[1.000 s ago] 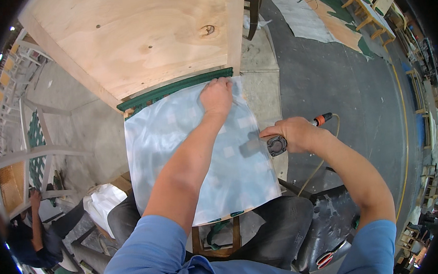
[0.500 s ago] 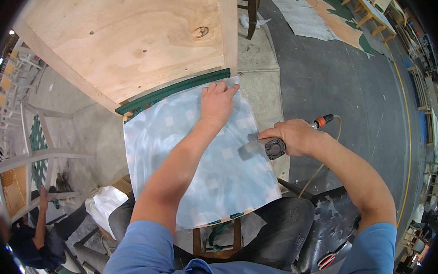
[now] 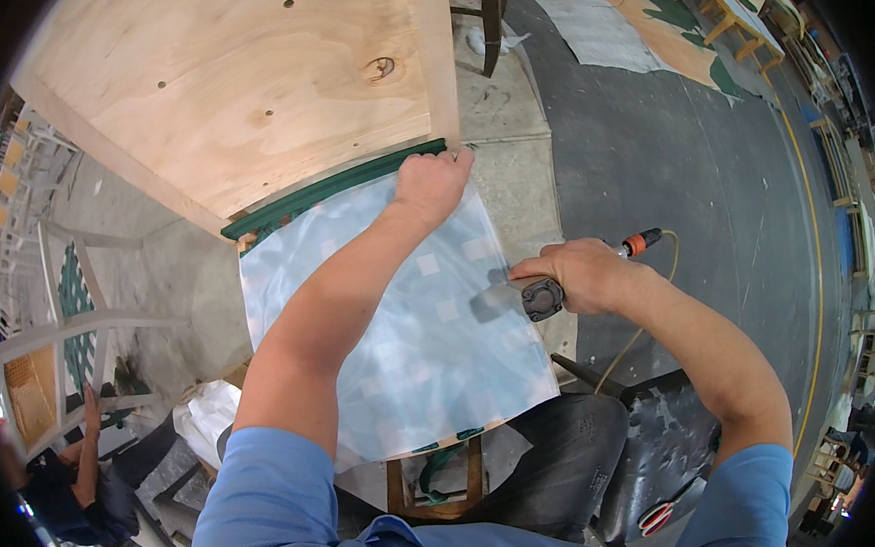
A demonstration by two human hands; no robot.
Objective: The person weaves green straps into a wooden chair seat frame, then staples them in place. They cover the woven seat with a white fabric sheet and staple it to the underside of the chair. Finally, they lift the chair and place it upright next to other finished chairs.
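Observation:
A light blue fabric sheet (image 3: pixel 410 315) with pale squares is spread over a seat frame in front of me. At its far right corner, my left hand (image 3: pixel 432 186) has its fingers curled closed on the fabric's edge, beside a dark green strip (image 3: pixel 342 186). That strip runs along the foot of a bare plywood panel (image 3: pixel 246 95) with a wooden frame. My right hand (image 3: pixel 583 275) grips an air staple gun (image 3: pixel 542 297), held over the sheet's right edge. An orange-collared hose fitting (image 3: pixel 643 242) sticks out behind that hand.
A thin air hose (image 3: pixel 634 347) trails down on the right. Red-handled scissors (image 3: pixel 656 518) lie on a worn black surface (image 3: pixel 658 440) at lower right. On the left, a co-worker's arm (image 3: pixel 87 445) touches a grey chair frame (image 3: pixel 90 321). A dark chair leg (image 3: pixel 493 29) stands beyond the panel.
My left hand has gone from lying on the fabric with fingers extended to curling around its far right corner. The panel and sheet appear slightly further left. My right hand has barely moved.

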